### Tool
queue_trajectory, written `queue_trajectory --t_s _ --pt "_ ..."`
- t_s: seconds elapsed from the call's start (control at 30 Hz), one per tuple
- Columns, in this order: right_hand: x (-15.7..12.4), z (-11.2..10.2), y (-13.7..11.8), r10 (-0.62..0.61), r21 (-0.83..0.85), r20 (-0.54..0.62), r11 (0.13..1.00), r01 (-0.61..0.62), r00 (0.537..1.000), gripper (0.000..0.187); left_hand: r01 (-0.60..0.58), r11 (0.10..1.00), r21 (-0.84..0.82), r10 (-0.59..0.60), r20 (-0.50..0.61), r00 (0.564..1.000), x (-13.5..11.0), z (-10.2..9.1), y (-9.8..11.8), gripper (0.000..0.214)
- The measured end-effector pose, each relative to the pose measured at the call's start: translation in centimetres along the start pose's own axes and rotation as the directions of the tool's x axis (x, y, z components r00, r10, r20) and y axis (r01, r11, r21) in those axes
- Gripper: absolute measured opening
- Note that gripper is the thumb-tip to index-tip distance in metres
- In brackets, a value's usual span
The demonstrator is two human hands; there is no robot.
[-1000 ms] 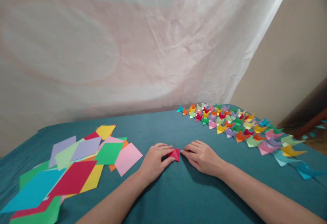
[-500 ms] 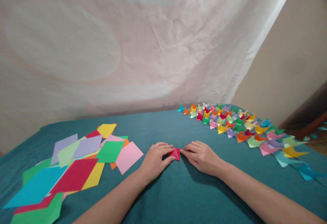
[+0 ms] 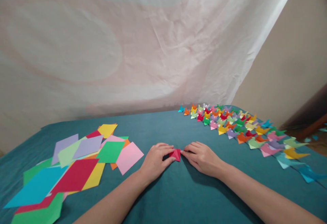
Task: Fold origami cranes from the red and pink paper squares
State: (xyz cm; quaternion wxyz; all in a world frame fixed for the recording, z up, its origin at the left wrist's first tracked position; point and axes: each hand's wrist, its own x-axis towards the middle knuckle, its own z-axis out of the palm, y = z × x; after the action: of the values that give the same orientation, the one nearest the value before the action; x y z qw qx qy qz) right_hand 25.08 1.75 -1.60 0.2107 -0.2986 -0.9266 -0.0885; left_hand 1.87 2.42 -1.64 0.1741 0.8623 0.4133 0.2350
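A small piece of folded red paper point(image 3: 176, 154) lies on the teal cloth in front of me, with crease lines and triangular flaps facing up. My left hand point(image 3: 157, 157) grips its left side, the thumb at the near edge and the fingers at the far edge. At the right corner, the closed fingertips of my right hand point(image 3: 200, 157) pinch the paper. Fingers cover both of its ends, so its full outline is hidden.
Loose coloured paper squares point(image 3: 79, 174) overlap in a spread pile on the left. Several rows of small folded paper birds point(image 3: 240, 128) stand on the right side of the teal tablecloth point(image 3: 158, 125). A pale hanging cloth point(image 3: 143, 57) rises behind the table.
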Motion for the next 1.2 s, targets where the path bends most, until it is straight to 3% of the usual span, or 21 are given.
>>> queue_trajectory --t_s 0.43,0.83,1.2 --pt "0.3 -0.1 -0.4 0.027 -0.044 0.084 0.999 -0.023 0.996 0.021 0.002 1.0 -0.022 -0.002 -0.001 1.0 0.1 -0.2 0.2 0.031" --pt "0.5 -0.1 -0.9 0.023 0.007 0.065 1.0 -0.024 0.998 0.02 0.012 0.999 -0.046 -0.012 -0.003 1.0 0.0 -0.4 0.6 0.032" --pt "0.8 0.0 -1.7 0.095 0.061 0.063 0.993 -0.099 0.993 0.022 0.003 0.999 -0.051 -0.005 -0.034 0.999 -0.1 -0.5 1.0 0.032"
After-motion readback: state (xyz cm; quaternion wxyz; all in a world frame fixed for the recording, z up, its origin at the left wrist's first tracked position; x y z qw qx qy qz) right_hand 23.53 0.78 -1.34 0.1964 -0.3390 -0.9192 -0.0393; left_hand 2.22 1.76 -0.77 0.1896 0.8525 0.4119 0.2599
